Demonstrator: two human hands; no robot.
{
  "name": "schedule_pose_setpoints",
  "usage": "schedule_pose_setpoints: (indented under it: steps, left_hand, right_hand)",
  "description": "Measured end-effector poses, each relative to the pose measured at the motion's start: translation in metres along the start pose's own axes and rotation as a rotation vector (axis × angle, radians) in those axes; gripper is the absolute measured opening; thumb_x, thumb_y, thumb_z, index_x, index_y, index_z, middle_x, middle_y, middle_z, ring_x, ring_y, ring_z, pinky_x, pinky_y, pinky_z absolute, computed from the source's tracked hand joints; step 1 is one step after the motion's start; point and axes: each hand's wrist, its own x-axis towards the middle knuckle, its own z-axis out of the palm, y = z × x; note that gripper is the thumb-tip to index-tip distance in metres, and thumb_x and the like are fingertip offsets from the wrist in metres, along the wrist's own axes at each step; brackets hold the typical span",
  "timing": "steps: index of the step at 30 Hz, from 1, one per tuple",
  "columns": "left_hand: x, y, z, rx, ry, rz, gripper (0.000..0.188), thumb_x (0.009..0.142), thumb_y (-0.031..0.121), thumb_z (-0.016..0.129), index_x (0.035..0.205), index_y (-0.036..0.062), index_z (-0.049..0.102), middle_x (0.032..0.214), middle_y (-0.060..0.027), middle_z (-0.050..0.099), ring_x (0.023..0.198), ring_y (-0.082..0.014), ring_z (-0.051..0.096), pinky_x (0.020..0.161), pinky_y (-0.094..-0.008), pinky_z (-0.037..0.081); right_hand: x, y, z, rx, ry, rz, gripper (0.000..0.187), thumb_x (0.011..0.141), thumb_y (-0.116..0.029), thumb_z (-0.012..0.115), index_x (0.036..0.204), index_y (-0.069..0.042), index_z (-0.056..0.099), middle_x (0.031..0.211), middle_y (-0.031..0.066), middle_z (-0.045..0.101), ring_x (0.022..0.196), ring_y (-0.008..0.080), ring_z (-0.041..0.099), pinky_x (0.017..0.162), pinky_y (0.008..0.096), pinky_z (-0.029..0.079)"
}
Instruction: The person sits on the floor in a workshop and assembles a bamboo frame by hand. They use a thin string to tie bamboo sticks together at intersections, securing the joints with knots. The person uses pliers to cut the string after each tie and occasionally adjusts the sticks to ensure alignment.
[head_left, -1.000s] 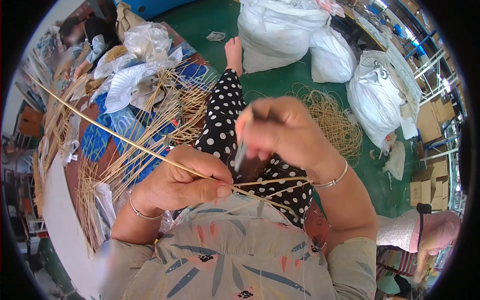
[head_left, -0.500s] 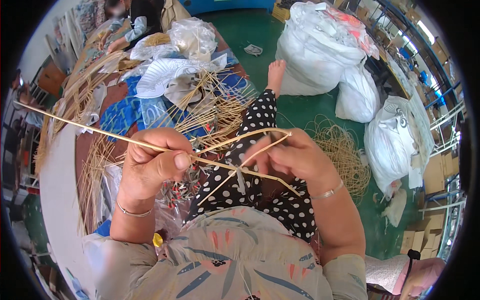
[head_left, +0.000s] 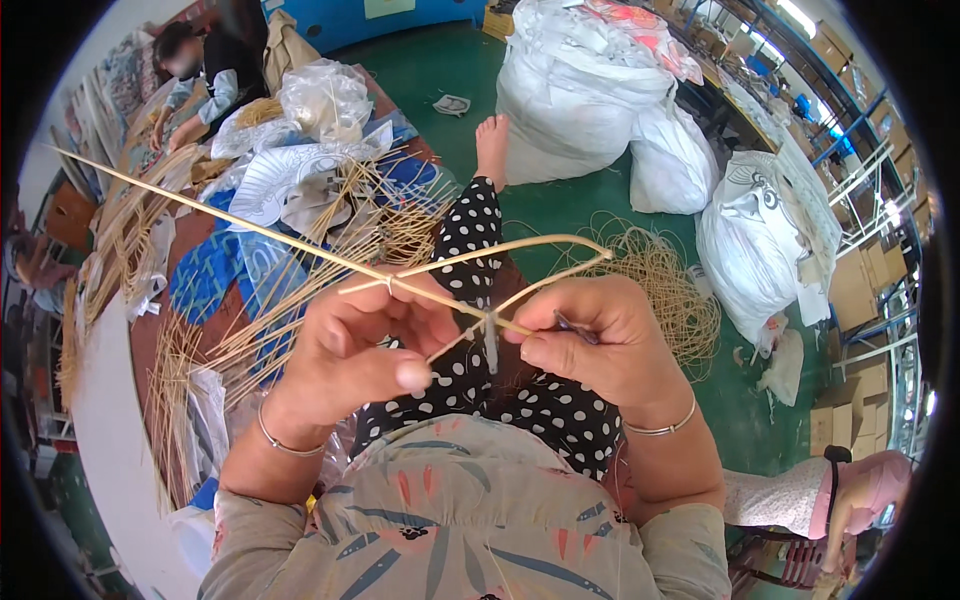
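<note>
A long thin bamboo strip (head_left: pixel 250 225) runs from the upper left down to my right hand (head_left: pixel 605 345). Part of the bamboo forms a narrow bent loop (head_left: pixel 540 241) whose end crosses back over the strip. At that crossing hangs a short grey tie (head_left: pixel 491 345); a pale tie (head_left: pixel 390 284) sits further left. My right hand pinches the strip's end between thumb and fingers, and a small dark object I cannot identify shows beside its fingers. My left hand (head_left: pixel 360 345) is under the strip, thumb spread away from its curled fingers.
Bundles of bamboo sticks (head_left: pixel 390 225), blue cloth (head_left: pixel 210 275) and plastic bags (head_left: pixel 325 98) cover the table at left. A coil of thin cane (head_left: pixel 665 300) lies on the green floor. Large white sacks (head_left: pixel 580 90) stand beyond. Another person (head_left: pixel 215 80) works at far left.
My left hand has released its thumb pinch on the strip and spread its thumb. The right fingers have come down to pinch the strip near the crossing. The view has shifted slightly right.
</note>
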Motion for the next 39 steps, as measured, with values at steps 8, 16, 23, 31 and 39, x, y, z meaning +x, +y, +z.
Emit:
schedule_pose_setpoints:
  steps: [8,16,23,31,39]
  left_hand:
    - [0.008,-0.003,0.027,0.1,-0.019,-0.109,0.024,0.075,0.009,0.064,0.095,-0.0017,0.055,0.079,-0.0111,0.061,0.062,-0.0129,0.057,0.055,-0.0217,0.045]
    - [0.009,-0.009,0.051,0.105,0.015,-0.004,0.012,0.083,0.011,0.058,0.087,-0.0002,0.055,0.066,0.0016,0.051,0.056,-0.0031,0.044,0.049,-0.0165,0.035]
    - [0.013,-0.009,0.051,0.219,-0.073,-0.004,0.007,0.081,0.007,0.057,0.081,-0.0003,0.056,0.065,0.0009,0.05,0.054,-0.0039,0.043,0.047,-0.0176,0.034]
    - [0.014,-0.01,0.057,0.294,0.019,0.044,0.006,0.08,0.005,0.057,0.078,-0.0013,0.057,0.066,0.0006,0.05,0.056,-0.0045,0.042,0.048,-0.0185,0.032]
    - [0.013,-0.005,0.053,0.227,0.145,0.138,0.007,0.08,0.005,0.058,0.08,-0.0014,0.057,0.065,0.0013,0.051,0.055,-0.0044,0.041,0.048,-0.0192,0.032]
  right_hand:
    - [-0.015,-0.013,-0.007,-0.407,0.066,-0.189,0.012,0.067,-0.004,0.065,0.076,-0.005,0.057,0.063,0.0066,0.054,0.055,0.0196,0.053,0.051,0.0262,0.04]
    - [-0.026,-0.012,-0.015,-0.525,0.104,-0.277,0.016,0.062,-0.004,0.065,0.075,-0.006,0.056,0.065,0.007,0.056,0.059,0.0257,0.056,0.051,0.0304,0.042]
    - [-0.032,-0.006,-0.02,-0.446,0.106,-0.295,0.019,0.06,-0.003,0.067,0.077,-0.007,0.057,0.064,0.0061,0.055,0.059,0.023,0.056,0.05,0.0291,0.041]
    - [-0.033,-0.009,-0.022,-0.629,0.288,-0.419,0.021,0.061,-0.005,0.068,0.078,-0.006,0.057,0.065,0.0068,0.055,0.055,0.0227,0.054,0.048,0.0292,0.042]
    - [-0.053,-0.025,-0.004,-0.516,0.31,-0.518,0.028,0.06,-0.003,0.068,0.086,-0.004,0.057,0.072,0.0084,0.058,0.053,0.0208,0.053,0.046,0.0281,0.041]
